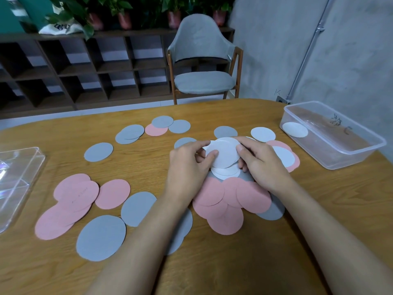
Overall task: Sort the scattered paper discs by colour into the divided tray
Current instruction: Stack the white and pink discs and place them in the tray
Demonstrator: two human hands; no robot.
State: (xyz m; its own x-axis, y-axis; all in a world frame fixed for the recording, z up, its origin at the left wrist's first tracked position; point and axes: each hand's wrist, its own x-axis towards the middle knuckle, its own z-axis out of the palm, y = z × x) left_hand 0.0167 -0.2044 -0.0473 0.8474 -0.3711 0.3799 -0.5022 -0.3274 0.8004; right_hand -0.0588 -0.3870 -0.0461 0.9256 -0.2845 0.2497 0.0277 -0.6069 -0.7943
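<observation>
Left hand (189, 165) and right hand (261, 165) both pinch a small stack of white discs (225, 152), thumbs on top, over the tabletop (234, 262). More white ones lie just beneath, beside a pink pile (225, 201). Pink discs (72, 199) and grey discs (101, 237) are scattered to the left. Clear tub (361, 154) at far right holds a single white disc (295, 129). Clear tray (19, 179) sits at the left edge.

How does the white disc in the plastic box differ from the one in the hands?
The boxed white disc lies flat, alone and untouched in the plastic box; the held white disc is pinched at its edges by the left hand and right hand. The boxed disc sits far right; the held disc is central, over a pile. Both are white and round.
</observation>
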